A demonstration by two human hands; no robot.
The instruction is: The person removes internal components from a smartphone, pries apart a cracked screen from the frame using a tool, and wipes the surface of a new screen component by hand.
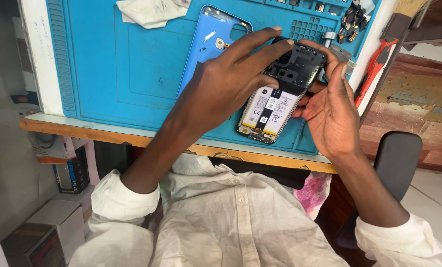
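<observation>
Left hand [221, 89]: arched over the opened phone [275, 99], fingers spread, grip pressing its black frame.
Right hand [330, 113]: cupped, grip grasping the phone's edge.

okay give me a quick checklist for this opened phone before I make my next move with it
1. Opened phone lies on the blue mat: ok.
2. Left hand on the phone's upper part: ok.
3. Right hand braces its right edge: ok.
4. Battery face uncovered and visible: ok.
5. Blue back cover set aside on the mat: ok.
6. All screws out of the black frame: cannot tell, fingers hide it.
</observation>
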